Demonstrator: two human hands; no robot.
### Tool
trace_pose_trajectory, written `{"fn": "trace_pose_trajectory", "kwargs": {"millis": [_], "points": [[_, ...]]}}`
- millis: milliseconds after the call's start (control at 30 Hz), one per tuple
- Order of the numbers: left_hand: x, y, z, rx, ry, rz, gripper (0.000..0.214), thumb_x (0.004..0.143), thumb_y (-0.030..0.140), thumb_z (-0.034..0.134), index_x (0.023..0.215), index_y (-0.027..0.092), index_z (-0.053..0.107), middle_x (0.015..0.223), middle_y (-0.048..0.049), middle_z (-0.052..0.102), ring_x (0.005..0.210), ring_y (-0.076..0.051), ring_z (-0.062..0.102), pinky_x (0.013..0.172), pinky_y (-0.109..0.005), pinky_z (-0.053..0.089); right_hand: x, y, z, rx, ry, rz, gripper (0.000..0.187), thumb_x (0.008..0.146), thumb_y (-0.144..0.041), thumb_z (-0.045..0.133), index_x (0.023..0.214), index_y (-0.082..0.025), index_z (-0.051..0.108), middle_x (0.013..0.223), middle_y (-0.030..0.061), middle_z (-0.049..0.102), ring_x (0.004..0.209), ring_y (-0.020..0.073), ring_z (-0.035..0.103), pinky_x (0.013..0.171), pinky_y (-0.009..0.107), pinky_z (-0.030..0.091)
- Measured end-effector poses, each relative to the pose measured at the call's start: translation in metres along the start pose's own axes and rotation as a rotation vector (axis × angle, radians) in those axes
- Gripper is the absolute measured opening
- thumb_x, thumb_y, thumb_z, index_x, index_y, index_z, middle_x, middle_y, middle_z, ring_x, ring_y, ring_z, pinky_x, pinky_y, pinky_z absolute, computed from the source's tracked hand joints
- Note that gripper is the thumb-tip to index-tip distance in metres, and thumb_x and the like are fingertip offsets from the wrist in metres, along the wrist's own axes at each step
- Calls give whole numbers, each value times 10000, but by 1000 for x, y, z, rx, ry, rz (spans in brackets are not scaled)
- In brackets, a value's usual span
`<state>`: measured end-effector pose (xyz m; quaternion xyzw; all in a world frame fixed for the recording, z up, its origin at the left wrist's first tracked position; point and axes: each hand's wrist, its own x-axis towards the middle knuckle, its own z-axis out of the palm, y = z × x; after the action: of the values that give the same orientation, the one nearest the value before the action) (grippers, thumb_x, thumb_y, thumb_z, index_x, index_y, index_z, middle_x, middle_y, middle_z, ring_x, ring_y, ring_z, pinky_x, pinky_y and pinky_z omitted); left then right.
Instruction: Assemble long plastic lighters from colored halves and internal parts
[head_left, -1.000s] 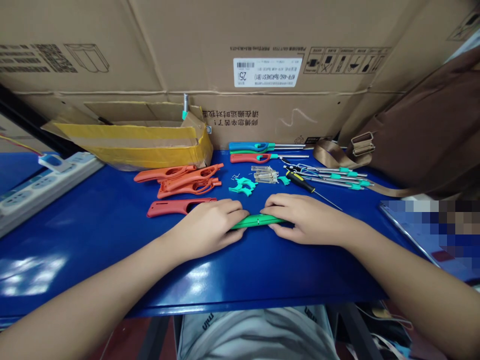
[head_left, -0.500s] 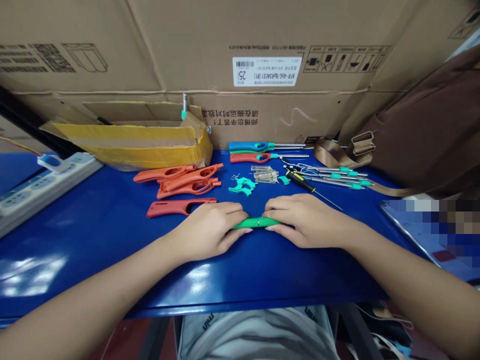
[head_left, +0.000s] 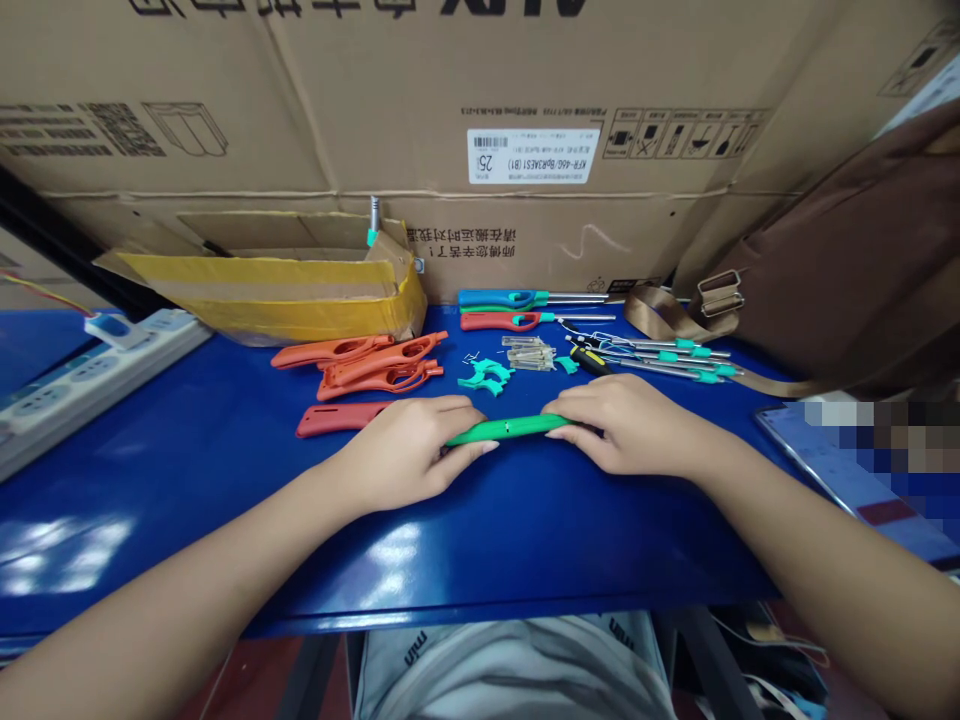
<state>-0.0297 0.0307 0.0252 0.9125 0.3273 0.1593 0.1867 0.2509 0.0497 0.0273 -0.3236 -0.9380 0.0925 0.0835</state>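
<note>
A green plastic lighter body (head_left: pixel 508 429) lies across the middle of the blue table (head_left: pixel 225 470), held at both ends. My left hand (head_left: pixel 409 448) is closed round its left end. My right hand (head_left: pixel 626 424) is closed round its right end. Just beyond my left hand lies a red lighter shell (head_left: pixel 337 417). More orange shells (head_left: pixel 367 362) are piled behind it. Small teal trigger parts (head_left: pixel 486 375) and clear parts (head_left: pixel 529 351) sit beyond the green body. A black-and-yellow screwdriver (head_left: pixel 589 359) shows above my right hand.
Finished lighters (head_left: pixel 525 307) lie in blue, green and red at the back, with metal tubes with teal ends (head_left: pixel 675 357) to their right. An open yellow-taped carton (head_left: pixel 285 285) stands back left, a power strip (head_left: pixel 82 370) far left, a brown bag (head_left: pixel 847 270) right. Big cardboard boxes (head_left: pixel 480 120) wall the back.
Both hands have shifted slightly away from me with the green body, and more of its length shows between them. The camera has tilted a little.
</note>
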Motion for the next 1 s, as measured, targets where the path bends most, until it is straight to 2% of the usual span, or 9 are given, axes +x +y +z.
{"fn": "trace_pose_trajectory", "kwargs": {"millis": [100, 233, 300, 433, 533, 700, 800, 900, 1000], "points": [[2, 3, 4, -240, 20, -131, 317, 1030, 385, 510, 877, 153, 662, 770, -23, 640, 687, -138, 599, 654, -246, 457, 1, 1, 2, 83, 47, 14, 243, 1012, -285, 517, 1133, -201, 710, 1055, 64, 767, 905, 208, 716, 784, 316, 517], [6, 4, 13, -775, -20, -464, 408, 979, 509, 548, 748, 173, 573, 552, 32, 558, 424, -91, 473, 442, -212, 361, 1, 0, 4, 100, 143, -27, 325, 992, -320, 562, 1284, -202, 644, 1217, 97, 727, 1051, 235, 705, 890, 357, 549], [8, 4, 15, -997, -36, -560, 437, 955, 529, 563, 699, 176, 548, 487, 35, 523, 362, -78, 417, 385, -200, 289, 0, -2, 3, 128, 147, -71, 359, 984, -302, 570, 1325, -200, 622, 1242, 104, 715, 1083, 233, 697, 927, 366, 554], [12, 3, 14, -1297, -2, -678, 479, 934, 473, 614, 591, 156, 513, 459, 24, 476, 340, -49, 370, 350, -176, 214, -1, -4, 2, 143, 136, -113, 439, 952, -373, 637, 1349, -187, 614, 1251, 123, 709, 1091, 244, 698, 951, 380, 559], [12, 4, 13, -1486, 23, -757, 400, 944, 370, 622, 627, 145, 530, 489, 24, 489, 344, -38, 365, 337, -151, 214, 0, -4, 6, 64, 173, -103, 513, 941, -489, 660, 1349, -181, 614, 1231, 128, 723, 1071, 261, 710, 919, 382, 566], [12, 5, 16, -1702, -83, -864, 273, 1006, 265, 549, 772, 130, 591, 507, 49, 473, 343, -18, 320, 328, -114, 191, 5, -7, 13, 37, 203, -178, 362, 1038, -401, 521, 1265, -153, 654, 1143, 117, 752, 998, 226, 723, 849, 344, 573], [13, 6, 18, -1778, -134, -907, 287, 1044, 236, 468, 818, 123, 604, 491, 68, 427, 338, -17, 285, 319, -108, 175, 6, -10, 16, 33, 220, -219, 314, 1052, -324, 482, 1231, -154, 676, 1131, 113, 759, 985, 220, 724, 842, 346, 576], [13, 6, 19, -1772, -151, -933, 299, 1051, 228, 437, 823, 129, 604, 483, 74, 409, 332, -20, 254, 307, -108, 153, 6, -13, 17, 50, 229, -237, 292, 1042, -266, 485, 1207, -146, 694, 1139, 108, 767, 1000, 223, 729, 854, 351, 579], [12, 7, 18, -1686, -123, -901, 291, 1021, 252, 511, 767, 135, 594, 483, 74, 411, 328, -13, 240, 302, -105, 139, 5, -13, 16, 40, 230, -225, 292, 1039, -292, 511, 1220, -162, 700, 1144, 90, 776, 1015, 220, 732, 881, 352, 578]]}}
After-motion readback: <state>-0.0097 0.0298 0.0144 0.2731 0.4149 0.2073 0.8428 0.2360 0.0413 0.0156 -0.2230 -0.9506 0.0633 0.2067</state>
